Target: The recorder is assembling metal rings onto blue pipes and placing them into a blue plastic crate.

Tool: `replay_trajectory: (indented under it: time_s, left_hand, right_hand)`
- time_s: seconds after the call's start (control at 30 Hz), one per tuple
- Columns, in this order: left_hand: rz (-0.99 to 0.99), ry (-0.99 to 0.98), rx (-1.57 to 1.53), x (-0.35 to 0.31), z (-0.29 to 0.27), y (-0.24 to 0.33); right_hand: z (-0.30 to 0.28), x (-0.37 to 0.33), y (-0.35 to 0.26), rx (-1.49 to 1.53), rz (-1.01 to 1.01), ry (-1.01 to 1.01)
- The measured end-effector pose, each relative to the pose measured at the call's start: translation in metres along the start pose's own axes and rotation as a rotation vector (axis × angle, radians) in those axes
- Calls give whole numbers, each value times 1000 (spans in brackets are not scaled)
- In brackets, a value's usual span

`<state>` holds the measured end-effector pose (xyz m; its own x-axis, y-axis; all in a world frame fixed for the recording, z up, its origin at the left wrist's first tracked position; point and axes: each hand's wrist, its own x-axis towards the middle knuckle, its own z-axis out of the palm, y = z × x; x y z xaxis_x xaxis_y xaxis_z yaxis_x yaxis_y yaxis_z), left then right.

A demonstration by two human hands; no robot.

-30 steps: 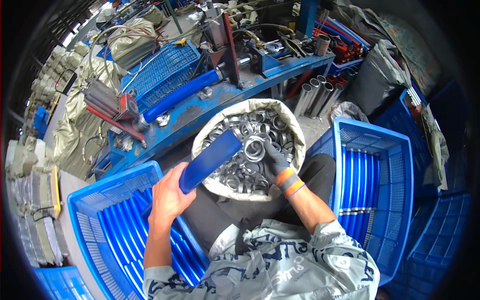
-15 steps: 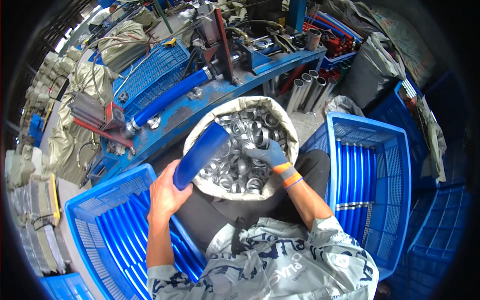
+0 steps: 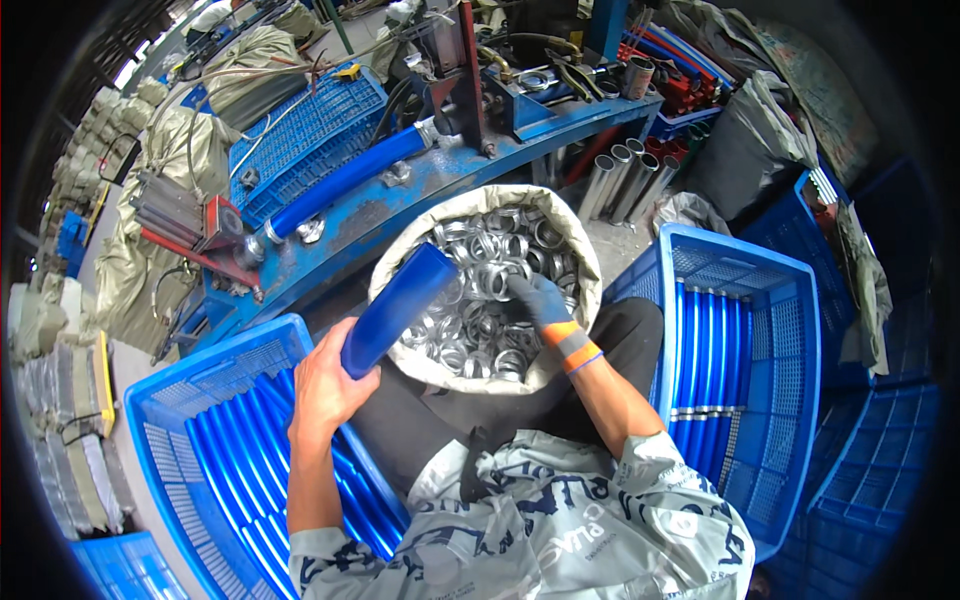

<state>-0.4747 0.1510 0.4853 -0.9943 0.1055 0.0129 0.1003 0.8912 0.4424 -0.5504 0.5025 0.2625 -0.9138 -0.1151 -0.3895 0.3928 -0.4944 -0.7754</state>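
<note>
My bare left hand (image 3: 328,385) is wrapped round the lower end of a blue tube (image 3: 398,305). The tube slants up to the right, its far end over a pale fabric-lined tub (image 3: 392,262). Inside that tub lies a heap of silvery metal rings (image 3: 455,340). My right hand (image 3: 540,302), in a grey-blue glove with an orange cuff, is over the right part of the heap. Its fingers are closed at a metal ring (image 3: 492,282), pinching its edge; the fingertips are partly hidden among the rings.
At my left, a blue crate (image 3: 150,395) holds many blue tubes. Another blue crate (image 3: 795,400) at my right holds tubes with metal ends. Beyond the tub, a blue bench (image 3: 360,215) carries a clamped blue tube (image 3: 350,180). Several metal pipes (image 3: 625,180) stand near its right end.
My right hand has lifted slightly, with a ring now at its fingertips. The blue tube in my left hand stays nearly in place, tilting a little. The view has shifted slightly.
</note>
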Motion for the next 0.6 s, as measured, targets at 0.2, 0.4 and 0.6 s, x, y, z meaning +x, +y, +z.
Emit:
replay_trajectory:
  time_s: [0.2,0.4,0.6]
  left_hand:
    - [44,-51,-35,18,8,13]
    - [55,-32,0,4,-3,9]
    - [63,-41,8,1,-13,18]
  right_hand:
    - [-53,20,17,-702,-249,329]
    - [12,-46,-49,151,20,-181]
    - [29,-74,-60,148,-110,-345]
